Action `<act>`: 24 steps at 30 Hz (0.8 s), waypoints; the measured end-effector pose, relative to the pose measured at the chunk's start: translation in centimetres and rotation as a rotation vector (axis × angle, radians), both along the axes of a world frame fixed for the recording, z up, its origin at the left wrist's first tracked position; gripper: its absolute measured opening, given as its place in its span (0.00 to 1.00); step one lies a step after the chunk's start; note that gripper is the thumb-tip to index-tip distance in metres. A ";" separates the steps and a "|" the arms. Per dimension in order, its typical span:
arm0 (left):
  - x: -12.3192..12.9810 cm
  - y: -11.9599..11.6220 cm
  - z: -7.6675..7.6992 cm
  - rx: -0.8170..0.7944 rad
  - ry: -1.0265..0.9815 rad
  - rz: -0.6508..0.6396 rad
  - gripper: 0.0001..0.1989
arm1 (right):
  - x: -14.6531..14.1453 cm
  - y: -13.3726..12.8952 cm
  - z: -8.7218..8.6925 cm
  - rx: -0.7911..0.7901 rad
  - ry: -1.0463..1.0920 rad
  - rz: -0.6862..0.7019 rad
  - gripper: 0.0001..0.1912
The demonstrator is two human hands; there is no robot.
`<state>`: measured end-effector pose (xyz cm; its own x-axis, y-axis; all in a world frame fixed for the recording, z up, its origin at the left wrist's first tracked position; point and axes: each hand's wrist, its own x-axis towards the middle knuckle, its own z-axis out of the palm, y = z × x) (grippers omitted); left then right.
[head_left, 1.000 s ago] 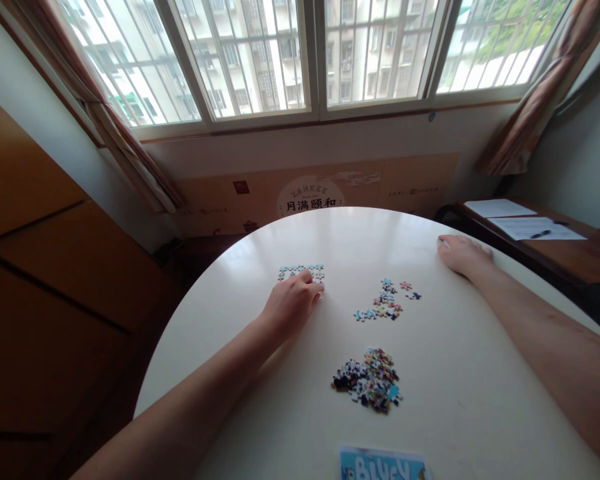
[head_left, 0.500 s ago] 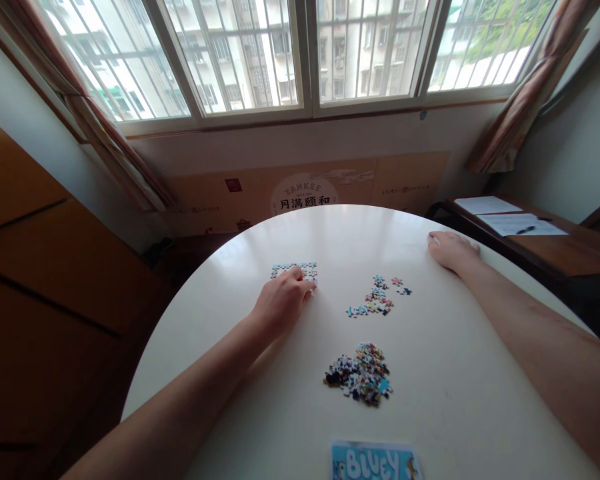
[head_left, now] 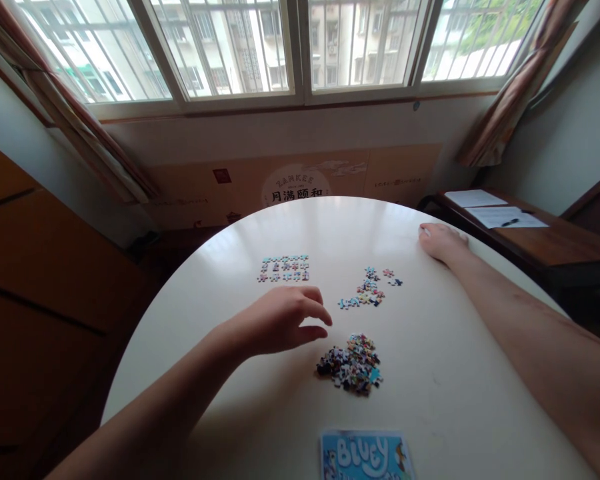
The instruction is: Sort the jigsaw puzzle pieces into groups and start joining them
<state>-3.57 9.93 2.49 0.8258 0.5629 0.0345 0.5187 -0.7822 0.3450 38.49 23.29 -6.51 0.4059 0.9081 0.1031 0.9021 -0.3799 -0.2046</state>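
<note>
My left hand [head_left: 285,319] hovers over the white table [head_left: 220,433], thumb and fingers apart with nothing between them. It is just above and left of a heap of jigsaw puzzle pieces [head_left: 353,363]. Beyond it lie several puzzle pieces in neat rows [head_left: 286,268], with gaps between them. A smaller loose cluster of pieces [head_left: 369,290] sits right of the hand, with a few strays beside it. My right hand [head_left: 443,242] rests at the table's far right edge, holding nothing visible. Its thumb is apart from the fingers, which are partly hidden.
A blue card or box lettered "BLUEY" [head_left: 365,457] lies at the near side of the table. To the right, a brown side table [head_left: 555,233] bears papers [head_left: 505,217] and a pen [head_left: 510,222]. Barred windows and a printed cardboard panel [head_left: 180,200] are behind.
My left hand has left the rows of pieces and come nearer and to the right, its fingers opening. The rows now show fully. The whole view has shifted slightly; my right hand stays put.
</note>
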 end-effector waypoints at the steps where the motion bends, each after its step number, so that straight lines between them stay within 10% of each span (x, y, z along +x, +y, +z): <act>1: 0.1 -0.2 0.1 -0.044 0.010 -0.019 0.06 | 0.0 0.0 0.0 0.001 0.000 0.001 0.26; 24: 1.9 -2.1 -0.2 0.014 0.095 -0.070 0.04 | 0.2 0.3 -0.4 0.034 0.000 -0.001 0.26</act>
<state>-1.62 7.82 2.26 0.8632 0.5035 -0.0382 0.4923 -0.8222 0.2857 38.70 23.63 -6.93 0.4063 0.9038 0.1341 0.9019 -0.3732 -0.2172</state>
